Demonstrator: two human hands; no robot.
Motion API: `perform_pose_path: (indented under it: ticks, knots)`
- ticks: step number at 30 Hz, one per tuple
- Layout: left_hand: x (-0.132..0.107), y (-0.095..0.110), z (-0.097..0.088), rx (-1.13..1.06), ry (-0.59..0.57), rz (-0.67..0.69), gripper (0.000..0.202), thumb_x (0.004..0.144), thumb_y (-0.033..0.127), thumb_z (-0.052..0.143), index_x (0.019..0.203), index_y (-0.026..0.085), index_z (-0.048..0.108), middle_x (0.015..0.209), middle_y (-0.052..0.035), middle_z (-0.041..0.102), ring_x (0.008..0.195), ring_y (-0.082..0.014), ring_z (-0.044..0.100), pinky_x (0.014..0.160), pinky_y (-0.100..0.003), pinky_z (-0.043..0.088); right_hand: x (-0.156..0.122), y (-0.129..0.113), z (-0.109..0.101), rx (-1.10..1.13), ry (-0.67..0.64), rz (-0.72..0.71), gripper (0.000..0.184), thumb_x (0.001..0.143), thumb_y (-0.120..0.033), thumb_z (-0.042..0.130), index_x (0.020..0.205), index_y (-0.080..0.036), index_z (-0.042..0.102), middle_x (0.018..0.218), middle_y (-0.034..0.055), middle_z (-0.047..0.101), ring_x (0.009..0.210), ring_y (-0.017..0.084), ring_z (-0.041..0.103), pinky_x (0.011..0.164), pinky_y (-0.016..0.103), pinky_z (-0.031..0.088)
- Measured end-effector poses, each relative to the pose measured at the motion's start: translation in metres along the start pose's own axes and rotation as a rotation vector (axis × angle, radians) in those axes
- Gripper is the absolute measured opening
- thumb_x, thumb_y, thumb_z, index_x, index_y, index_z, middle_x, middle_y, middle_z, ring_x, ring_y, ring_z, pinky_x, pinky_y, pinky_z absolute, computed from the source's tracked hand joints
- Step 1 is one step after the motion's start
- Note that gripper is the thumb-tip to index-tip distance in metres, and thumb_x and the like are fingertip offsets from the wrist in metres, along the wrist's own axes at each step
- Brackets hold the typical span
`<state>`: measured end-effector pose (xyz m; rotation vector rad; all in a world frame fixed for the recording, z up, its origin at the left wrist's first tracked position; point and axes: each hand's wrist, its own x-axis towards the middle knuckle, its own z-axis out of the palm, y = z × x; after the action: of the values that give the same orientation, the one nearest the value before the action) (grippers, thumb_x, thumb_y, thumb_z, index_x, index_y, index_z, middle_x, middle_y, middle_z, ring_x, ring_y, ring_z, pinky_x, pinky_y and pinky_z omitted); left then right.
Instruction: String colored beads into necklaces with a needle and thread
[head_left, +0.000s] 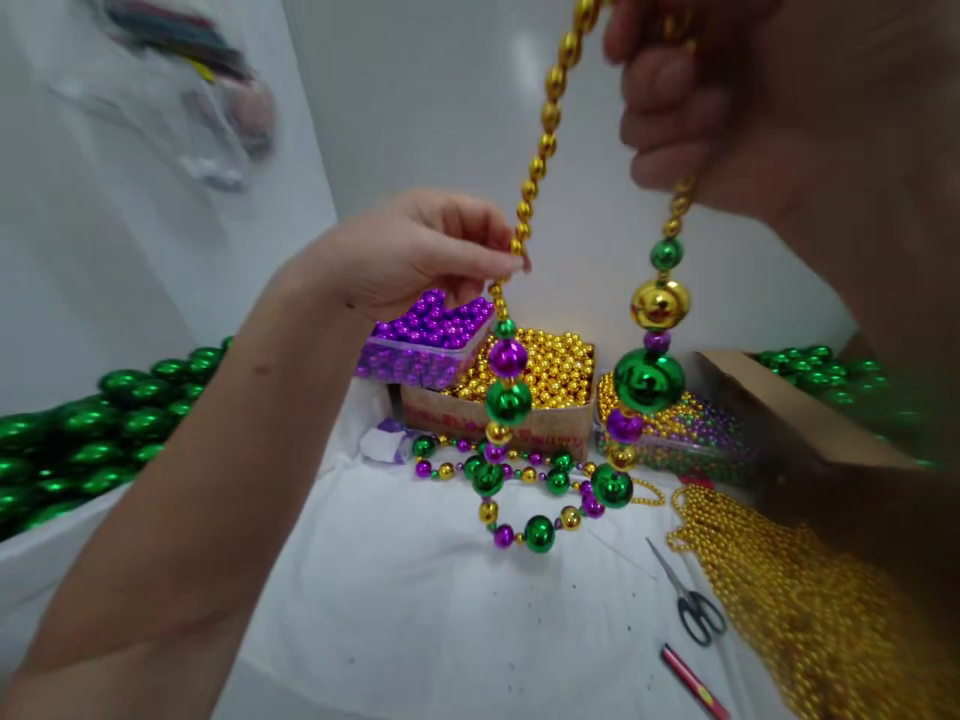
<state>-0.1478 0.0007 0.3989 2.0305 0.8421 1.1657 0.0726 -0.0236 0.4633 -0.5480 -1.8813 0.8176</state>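
Observation:
A bead necklace [508, 402] of gold, green and purple balls hangs in a loop from my two hands, in front of the white wall. My left hand [450, 245] pinches its gold strand between thumb and fingers, just above the coloured balls. Higher up on the right, my right hand [675, 105] is curled round the gold beads near the top of the loop. The upper end of the loop runs out of the picture. Behind the hanging necklace, a second multicoloured bead strand [529, 475] lies on the white cloth [420, 610].
A purple bead tub [420, 360] and a gold bead carton [517, 425] stand at the back. Scissors [697, 610] and a red lighter-like stick [694, 685] lie at right, beside heaped gold bead chains [787, 590]. Green balls [90, 440] fill the left side. A plastic bag [217, 120] hangs upper left.

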Motion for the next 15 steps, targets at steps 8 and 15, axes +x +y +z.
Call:
perform_pose_path:
  ticks: [8,15]
  knots:
    - [0.011,0.018,0.004,-0.529,-0.220,-0.054,0.022,0.086,0.032,0.057,0.090,0.011,0.063,0.077,-0.0057,0.066,0.069,-0.0148,0.064,0.074,-0.032,0.055,0.032,0.021,0.016,0.120,-0.023,0.251,0.031,0.090,-0.020,0.046,0.061,-0.014,0.056,0.045,-0.0032,0.043,0.039,0.006,0.034,0.039,0.018,0.032]
    - [-0.003,0.054,-0.002,-0.679,0.018,-0.169,0.021,0.092,0.023,0.049,0.077,0.011,0.059,0.053,0.0015,0.051,0.039,-0.0049,0.043,0.044,-0.018,0.044,0.019,0.006,0.017,0.052,-0.139,0.252,0.014,0.081,-0.008,0.055,0.069,-0.012,0.059,0.060,0.0024,0.057,0.050,0.010,0.052,0.055,0.026,0.050]
